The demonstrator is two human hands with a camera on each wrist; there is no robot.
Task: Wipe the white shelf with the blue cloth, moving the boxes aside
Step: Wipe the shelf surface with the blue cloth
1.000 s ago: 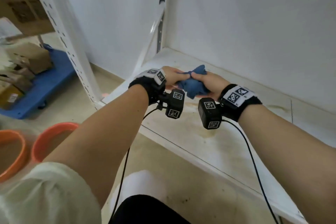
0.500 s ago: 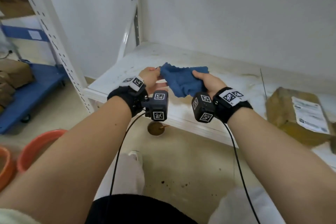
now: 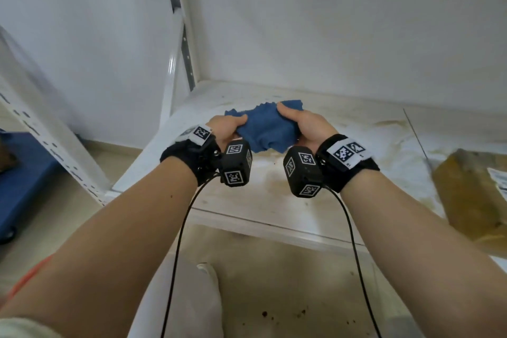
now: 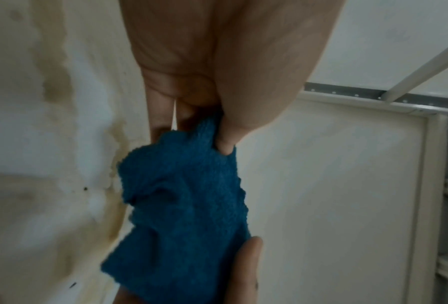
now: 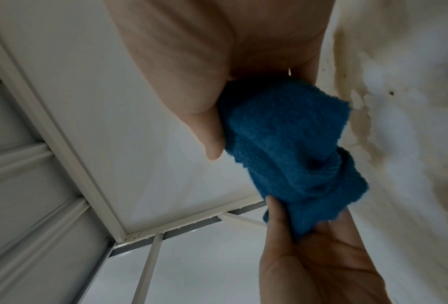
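The left hand and right hand each pinch one end of the blue cloth, bunched between them above the stained white shelf. A brown box lies on the shelf at right.

The blue cloth is a thick, nubbly terry fabric, matt and fuzzy at its frayed edges. The white shelf looks like painted board with a smooth, dull finish, blotched with yellowish-brown stains, and its perforated uprights look like metal, grey or white-painted with a slight sheen. The box is matt brown cardboard bearing a white paper label.
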